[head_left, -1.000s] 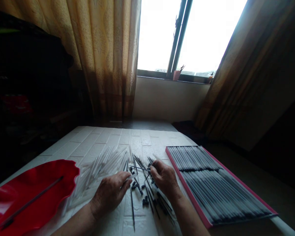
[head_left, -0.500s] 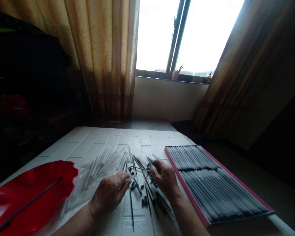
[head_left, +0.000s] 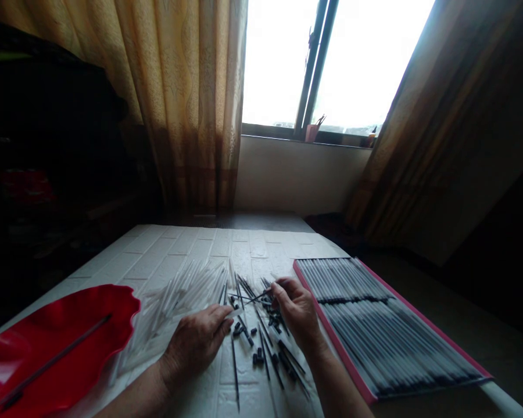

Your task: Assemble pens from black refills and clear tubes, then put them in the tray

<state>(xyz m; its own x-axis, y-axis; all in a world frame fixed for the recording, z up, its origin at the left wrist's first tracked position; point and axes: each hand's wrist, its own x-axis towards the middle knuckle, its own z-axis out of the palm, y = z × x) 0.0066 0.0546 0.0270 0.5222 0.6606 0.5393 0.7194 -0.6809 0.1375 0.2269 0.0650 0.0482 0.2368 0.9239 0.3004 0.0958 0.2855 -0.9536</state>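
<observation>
My left hand (head_left: 196,337) is closed around a whitish, see-through pen tube (head_left: 235,312), whose end sticks out past the thumb and forefinger. Between the thumb and fingers of my right hand (head_left: 298,313) is a thin dark pen refill (head_left: 257,296), its tip pointing left toward that tube. Under and between both hands lie loose dark refills (head_left: 235,371) and small black caps (head_left: 258,356). A heap of clear pen tubes (head_left: 183,293) spreads just beyond and left of my left hand.
A red scalloped dish (head_left: 87,337) at the left holds one dark pen (head_left: 61,361). On the right, a pink-edged box (head_left: 337,339) contains rows of pens (head_left: 387,331). The white brick-patterned table (head_left: 183,247) stands before a curtained window (head_left: 279,64).
My right hand has drawn up from the pile of small black parts and now holds a refill angled toward the left. My left hand with the tube has hardly moved.
</observation>
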